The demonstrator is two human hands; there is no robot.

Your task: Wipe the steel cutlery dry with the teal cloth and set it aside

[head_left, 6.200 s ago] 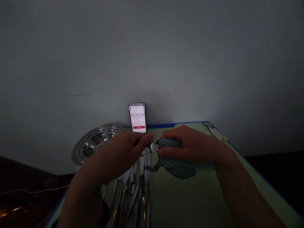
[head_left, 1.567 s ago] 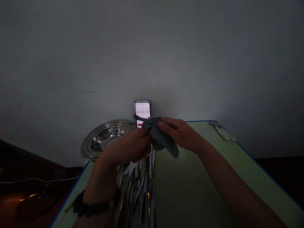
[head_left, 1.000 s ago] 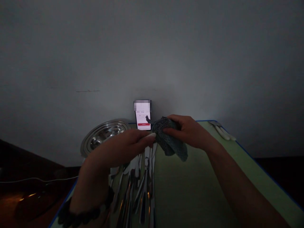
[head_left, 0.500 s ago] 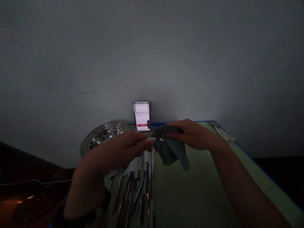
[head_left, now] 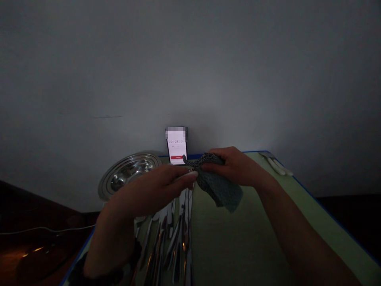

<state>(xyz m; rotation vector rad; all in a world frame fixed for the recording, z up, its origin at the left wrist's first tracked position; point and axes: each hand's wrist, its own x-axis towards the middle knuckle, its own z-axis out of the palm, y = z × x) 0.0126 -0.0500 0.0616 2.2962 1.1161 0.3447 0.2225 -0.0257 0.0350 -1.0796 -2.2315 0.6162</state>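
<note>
My left hand [head_left: 162,182] is closed in a pinch in front of the bowl. Between its thumb and fingers shows a bit of a pale-handled piece of cutlery [head_left: 193,174], whose kind I cannot make out. My right hand [head_left: 233,167] grips a grey-green cloth [head_left: 224,190] with a dark checked side, bunched around the far end of that piece. The cloth's loose corner hangs down over the table. Below my left hand lie several metal knives and other cutlery [head_left: 178,242], their handles towards me.
A round shiny metal bowl [head_left: 104,180] stands at the back left. A lit phone [head_left: 177,149] with a timer leans on the wall. White-handled cutlery [head_left: 278,166] lies at the table's back right edge. The green table [head_left: 232,246] has a blue border.
My right hand has shifted slightly left towards my left hand, and the cloth's hanging part has swung out and spread. The phone's timer digits look different.
</note>
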